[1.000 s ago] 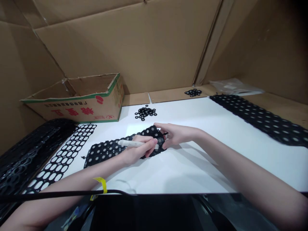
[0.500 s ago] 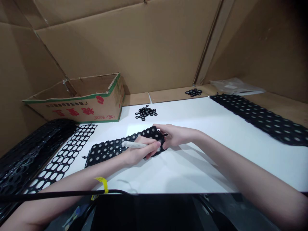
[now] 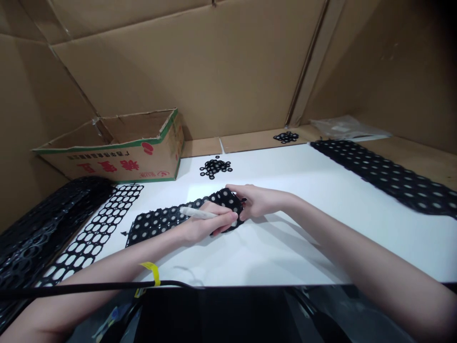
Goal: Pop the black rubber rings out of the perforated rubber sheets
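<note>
My left hand [image 3: 206, 223] is closed around a white pen-like tool [image 3: 197, 213], its tip hidden by the fingers over a black sheet of joined rings [image 3: 153, 224]. This sheet lies slantwise on the white board, with pale round spots showing in its holes. At its right end, my right hand [image 3: 257, 200] grips the edge between thumb and fingers, where the sheet is lifted a little. Behind the hands lies a loose pile of small black rings [image 3: 215, 166]. A small dark scrap [image 3: 124, 233] sits by the sheet's left end.
An open cardboard box [image 3: 107, 162] stands at the back left. Beside it are an open black lattice [image 3: 91, 233] and a glossy black bundle [image 3: 43, 224]. Another spotted strip [image 3: 389, 176], a clear bag [image 3: 350, 126] and more rings [image 3: 286, 137] lie right. A black cable [image 3: 89, 287] crosses the front.
Both hands keep their holds on the tool and the sheet. The fingers have shifted only slightly, and the whole view has moved a touch.
</note>
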Demonstrator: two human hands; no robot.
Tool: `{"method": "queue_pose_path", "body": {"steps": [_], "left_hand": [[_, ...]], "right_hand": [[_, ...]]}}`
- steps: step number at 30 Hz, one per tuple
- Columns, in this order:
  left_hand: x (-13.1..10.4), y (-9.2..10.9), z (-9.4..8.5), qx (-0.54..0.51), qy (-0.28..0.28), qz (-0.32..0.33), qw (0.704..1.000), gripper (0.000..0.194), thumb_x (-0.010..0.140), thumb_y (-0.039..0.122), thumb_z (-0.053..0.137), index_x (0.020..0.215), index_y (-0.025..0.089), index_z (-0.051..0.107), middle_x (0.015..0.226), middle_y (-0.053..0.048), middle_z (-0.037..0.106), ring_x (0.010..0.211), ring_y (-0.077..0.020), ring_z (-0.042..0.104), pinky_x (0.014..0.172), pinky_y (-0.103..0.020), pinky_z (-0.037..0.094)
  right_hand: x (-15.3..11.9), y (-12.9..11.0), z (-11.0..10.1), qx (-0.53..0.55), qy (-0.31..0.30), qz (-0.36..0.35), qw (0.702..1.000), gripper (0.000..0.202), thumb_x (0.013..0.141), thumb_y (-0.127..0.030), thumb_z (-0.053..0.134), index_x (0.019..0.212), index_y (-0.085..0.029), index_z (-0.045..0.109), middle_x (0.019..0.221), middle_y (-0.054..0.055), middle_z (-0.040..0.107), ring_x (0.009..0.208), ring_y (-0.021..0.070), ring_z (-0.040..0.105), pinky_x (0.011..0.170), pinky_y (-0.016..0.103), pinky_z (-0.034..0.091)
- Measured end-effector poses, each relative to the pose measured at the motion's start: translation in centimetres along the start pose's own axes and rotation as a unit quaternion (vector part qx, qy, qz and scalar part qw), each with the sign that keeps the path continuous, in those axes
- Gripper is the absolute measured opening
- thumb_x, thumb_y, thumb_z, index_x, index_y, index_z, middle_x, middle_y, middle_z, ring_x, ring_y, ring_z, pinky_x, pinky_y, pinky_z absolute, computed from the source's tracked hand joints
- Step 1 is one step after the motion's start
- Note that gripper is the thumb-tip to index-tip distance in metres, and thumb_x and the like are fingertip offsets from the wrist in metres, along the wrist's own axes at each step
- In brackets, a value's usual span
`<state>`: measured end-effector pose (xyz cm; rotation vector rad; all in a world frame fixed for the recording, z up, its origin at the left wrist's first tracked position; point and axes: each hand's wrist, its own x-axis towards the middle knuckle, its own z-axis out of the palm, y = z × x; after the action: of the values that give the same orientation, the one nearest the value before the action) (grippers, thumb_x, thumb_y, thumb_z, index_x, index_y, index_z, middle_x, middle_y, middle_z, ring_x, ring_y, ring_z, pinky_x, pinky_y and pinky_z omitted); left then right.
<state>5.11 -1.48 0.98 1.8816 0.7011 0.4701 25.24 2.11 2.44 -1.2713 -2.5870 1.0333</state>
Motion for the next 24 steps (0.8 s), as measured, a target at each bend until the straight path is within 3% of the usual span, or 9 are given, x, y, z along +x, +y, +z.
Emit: {"method": "queue_pose_path", "body": {"steps": [11,17,24], "left_hand": [[-0.18,-0.23,0.32,-0.04,0.028,-0.036,0.998,0.048,0.092,0.043,0.043,0.054,0.015,0.045,0.051,0.002,0.043,0.05,-0.0084,0.037,0.049,-0.022,0.028],[-0.14,-0.25,0.44,-0.035,0.046,-0.031,0.998,0.049,0.093,0.043,0.043,0.054,0.014,0.045,0.051,0.002,0.043,0.051,-0.0081,0.039,0.051,-0.021,0.03],[-0.16,-0.18,0.57,-0.016,0.046,-0.016,0.999,0.047,0.095,0.041,0.041,0.055,0.014,0.045,0.052,0.002,0.044,0.052,-0.0087,0.041,0.053,-0.022,0.031]], "right_hand": [[0.05,0.27,-0.06,-0.016,0.007,0.009,1.0,0.066,0.065,-0.025,0.07,0.126,-0.018,0.044,0.084,0.003,0.059,0.078,0.0219,0.056,0.071,0.033,0.043],[-0.06,0.21,-0.09,-0.019,0.006,0.025,0.999,0.07,0.065,-0.026,0.071,0.129,-0.017,0.044,0.093,0.007,0.059,0.08,0.0221,0.056,0.071,0.033,0.044],[-0.06,0.4,-0.08,-0.015,-0.001,0.024,1.0,0.075,0.066,-0.027,0.07,0.133,-0.014,0.04,0.09,0.006,0.057,0.079,0.0216,0.055,0.07,0.032,0.045]]}}
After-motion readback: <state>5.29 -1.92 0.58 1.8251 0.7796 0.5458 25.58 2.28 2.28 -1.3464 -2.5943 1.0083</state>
